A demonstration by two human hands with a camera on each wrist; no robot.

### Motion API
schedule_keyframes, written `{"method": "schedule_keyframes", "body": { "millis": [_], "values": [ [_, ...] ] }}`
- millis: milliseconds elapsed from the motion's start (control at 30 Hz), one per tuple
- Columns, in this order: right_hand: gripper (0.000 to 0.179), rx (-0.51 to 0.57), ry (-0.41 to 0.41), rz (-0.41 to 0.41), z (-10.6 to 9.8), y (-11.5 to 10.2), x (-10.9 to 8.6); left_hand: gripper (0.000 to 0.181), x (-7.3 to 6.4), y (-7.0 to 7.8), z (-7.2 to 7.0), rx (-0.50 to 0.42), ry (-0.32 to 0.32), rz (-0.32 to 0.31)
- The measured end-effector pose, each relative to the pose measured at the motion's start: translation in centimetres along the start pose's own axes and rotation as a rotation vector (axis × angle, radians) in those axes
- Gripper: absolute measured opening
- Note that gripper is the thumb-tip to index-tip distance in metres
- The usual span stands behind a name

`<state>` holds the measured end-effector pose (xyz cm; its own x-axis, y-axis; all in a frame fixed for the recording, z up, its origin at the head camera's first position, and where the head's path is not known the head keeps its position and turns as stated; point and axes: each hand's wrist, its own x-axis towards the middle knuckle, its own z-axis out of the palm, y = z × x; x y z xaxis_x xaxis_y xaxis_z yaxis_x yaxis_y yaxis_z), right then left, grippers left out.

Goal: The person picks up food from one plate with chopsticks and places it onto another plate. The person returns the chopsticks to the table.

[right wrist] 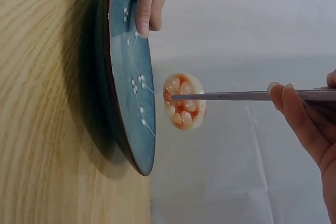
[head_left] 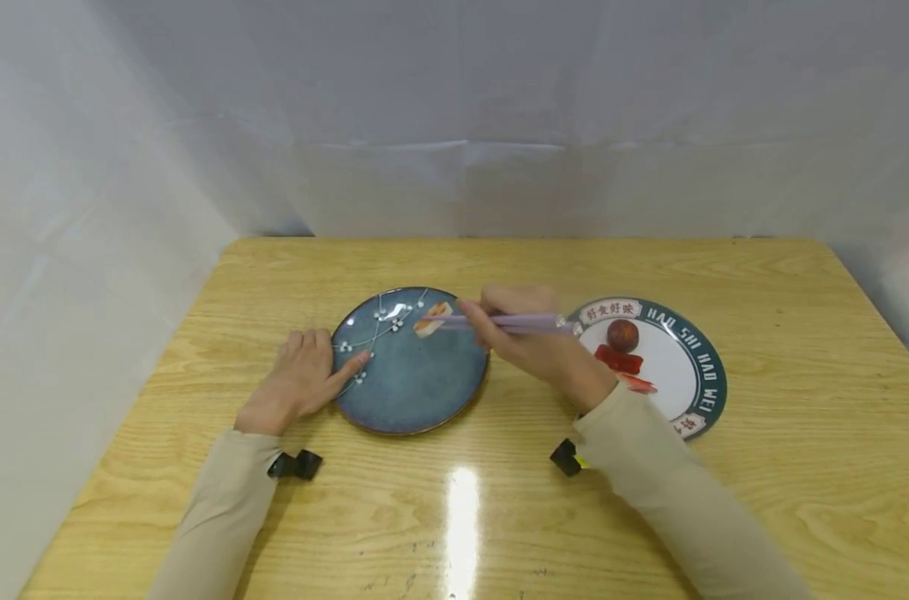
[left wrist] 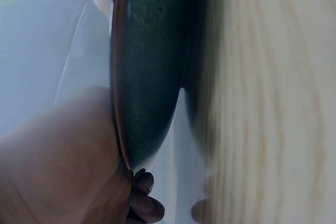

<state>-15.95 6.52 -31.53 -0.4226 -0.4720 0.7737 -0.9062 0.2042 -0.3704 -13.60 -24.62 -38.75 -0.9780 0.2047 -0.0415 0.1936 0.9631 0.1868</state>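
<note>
My left hand [head_left: 298,379] holds the left rim of a blue-green plate [head_left: 412,396] patterned with white blossoms. Its thumb lies over the top; in the left wrist view, fingertips [left wrist: 146,208] show below the rim. With my right hand [head_left: 529,333] I grip a pair of pale purple chopsticks [head_left: 525,323]. Between their tips is a round, pale slice with orange-red filled holes, looking like lotus root [head_left: 432,319]. In the right wrist view the slice [right wrist: 184,102] hangs apart from the plate's surface, above its flowered part.
On the right, partly behind my right forearm, stands a white plate [head_left: 671,375] with a green lettered rim. It bears a dark red ball [head_left: 622,336], red pieces [head_left: 617,359] and a red-and-white strip [head_left: 637,383]. Grey-white sheeting [head_left: 461,192] hangs behind the wooden table [head_left: 394,517].
</note>
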Motion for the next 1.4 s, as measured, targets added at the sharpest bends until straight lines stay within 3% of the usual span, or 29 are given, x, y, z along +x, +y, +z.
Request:
{"method": "schedule_keyframes", "body": {
  "millis": [400,700,1400],
  "values": [
    [0.045,0.058,0.024,0.030,1.9,0.6,-0.3,0.061,0.0,-0.2,0.0,0.008,-0.010,-0.002],
    [0.018,0.104,0.030,0.067,3.6,1.1,-0.7,0.061,0.1,-0.3,0.1,0.016,-0.011,0.005],
    [0.022,0.125,0.055,0.123,6.4,1.6,-1.0,0.060,0.1,-0.1,0.0,0.011,-0.003,0.008]
  ]
}}
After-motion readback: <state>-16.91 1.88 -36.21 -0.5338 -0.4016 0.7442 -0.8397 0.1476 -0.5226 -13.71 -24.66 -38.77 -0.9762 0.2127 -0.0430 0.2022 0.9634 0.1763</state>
